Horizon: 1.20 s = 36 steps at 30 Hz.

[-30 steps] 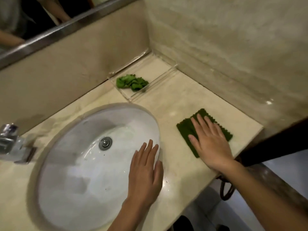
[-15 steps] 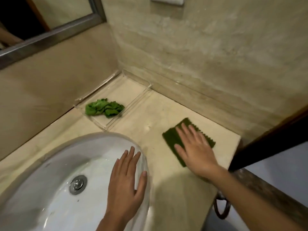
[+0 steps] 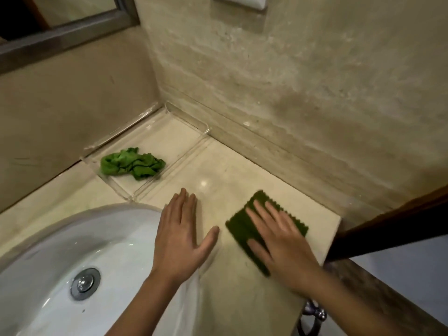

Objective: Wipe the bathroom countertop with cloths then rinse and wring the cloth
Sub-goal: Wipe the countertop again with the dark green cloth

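On the right end of the beige stone countertop (image 3: 232, 170), the right hand (image 3: 283, 241) is pressing down on the dark green cloth (image 3: 237, 230), which lies flat and has a zigzag edge. Its fingers are straight and spread, not gripping, just pinning the cloth to the stone.

What's changed: half a second ago the left hand (image 3: 181, 236) was resting on the rim of the white oval sink (image 3: 97, 241). Now it's flat on the counter just beside the cloth, fingers straight and holding nothing. The cloth itself has barely left that end patch, so I'd say we're mid-wipe, with rinsing and wringing still to go.

The cloth looks thin and one layer, and its far corner is a bit blurred. A second one, a crumpled light green cloth (image 3: 132, 163), sits in the clear plastic tray (image 3: 164, 134) back in the corner.
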Each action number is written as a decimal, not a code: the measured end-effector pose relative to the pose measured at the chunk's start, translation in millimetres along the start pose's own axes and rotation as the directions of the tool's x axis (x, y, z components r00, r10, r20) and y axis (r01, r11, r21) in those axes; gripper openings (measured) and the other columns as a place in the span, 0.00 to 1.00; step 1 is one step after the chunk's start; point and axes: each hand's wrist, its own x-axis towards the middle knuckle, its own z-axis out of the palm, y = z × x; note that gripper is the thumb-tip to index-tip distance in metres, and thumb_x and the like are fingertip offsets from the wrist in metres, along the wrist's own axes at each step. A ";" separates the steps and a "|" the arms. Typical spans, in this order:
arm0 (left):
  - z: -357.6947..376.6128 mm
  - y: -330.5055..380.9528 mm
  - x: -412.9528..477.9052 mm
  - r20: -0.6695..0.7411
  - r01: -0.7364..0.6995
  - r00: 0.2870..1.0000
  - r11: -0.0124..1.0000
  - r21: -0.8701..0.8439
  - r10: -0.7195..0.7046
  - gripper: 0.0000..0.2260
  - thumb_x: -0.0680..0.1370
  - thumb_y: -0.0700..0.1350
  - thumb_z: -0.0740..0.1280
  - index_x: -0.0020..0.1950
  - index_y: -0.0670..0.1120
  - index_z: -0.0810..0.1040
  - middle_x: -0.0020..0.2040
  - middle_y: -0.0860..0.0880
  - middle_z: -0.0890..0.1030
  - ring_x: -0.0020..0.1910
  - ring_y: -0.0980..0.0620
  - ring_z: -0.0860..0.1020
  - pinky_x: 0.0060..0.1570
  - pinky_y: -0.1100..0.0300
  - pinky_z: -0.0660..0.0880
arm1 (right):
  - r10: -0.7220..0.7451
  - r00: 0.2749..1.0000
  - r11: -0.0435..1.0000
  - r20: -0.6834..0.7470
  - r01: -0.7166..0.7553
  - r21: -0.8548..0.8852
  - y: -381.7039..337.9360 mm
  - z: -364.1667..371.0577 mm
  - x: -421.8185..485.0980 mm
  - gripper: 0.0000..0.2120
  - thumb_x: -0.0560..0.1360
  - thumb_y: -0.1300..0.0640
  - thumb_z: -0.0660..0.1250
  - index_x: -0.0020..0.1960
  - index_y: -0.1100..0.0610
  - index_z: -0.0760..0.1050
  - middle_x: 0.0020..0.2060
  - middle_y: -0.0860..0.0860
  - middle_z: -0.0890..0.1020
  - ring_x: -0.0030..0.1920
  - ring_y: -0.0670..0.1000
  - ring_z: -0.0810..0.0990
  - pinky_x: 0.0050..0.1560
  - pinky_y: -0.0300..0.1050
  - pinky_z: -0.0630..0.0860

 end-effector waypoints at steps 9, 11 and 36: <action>13.7 2.6 6.3 0.026 0.077 0.997 0.996 0.051 -0.079 0.44 0.70 0.74 0.51 0.77 0.47 0.54 0.77 0.50 0.52 0.76 0.54 0.47 0.73 0.60 0.38 | 0.011 0.999 1.000 -0.047 -0.011 -0.011 26.2 -11.0 52.9 0.29 0.77 0.35 0.34 0.75 0.45 0.37 0.75 0.43 0.40 0.74 0.45 0.36 0.73 0.49 0.38; 13.8 3.8 6.3 0.048 0.087 0.995 0.994 0.059 -0.090 0.44 0.70 0.74 0.52 0.77 0.48 0.55 0.77 0.50 0.53 0.76 0.54 0.47 0.73 0.60 0.39 | -0.078 0.996 0.996 -0.031 0.077 -0.037 9.4 -6.0 60.6 0.29 0.79 0.38 0.39 0.76 0.48 0.42 0.76 0.46 0.45 0.75 0.49 0.41 0.74 0.50 0.41; 12.4 6.5 6.4 0.017 0.087 0.996 0.993 0.083 -0.088 0.43 0.70 0.71 0.56 0.76 0.43 0.58 0.77 0.46 0.57 0.76 0.49 0.52 0.74 0.48 0.52 | 0.014 0.999 1.000 -0.046 -0.014 0.002 44.0 3.5 -47.4 0.26 0.81 0.40 0.44 0.76 0.49 0.51 0.75 0.47 0.55 0.75 0.48 0.51 0.71 0.49 0.49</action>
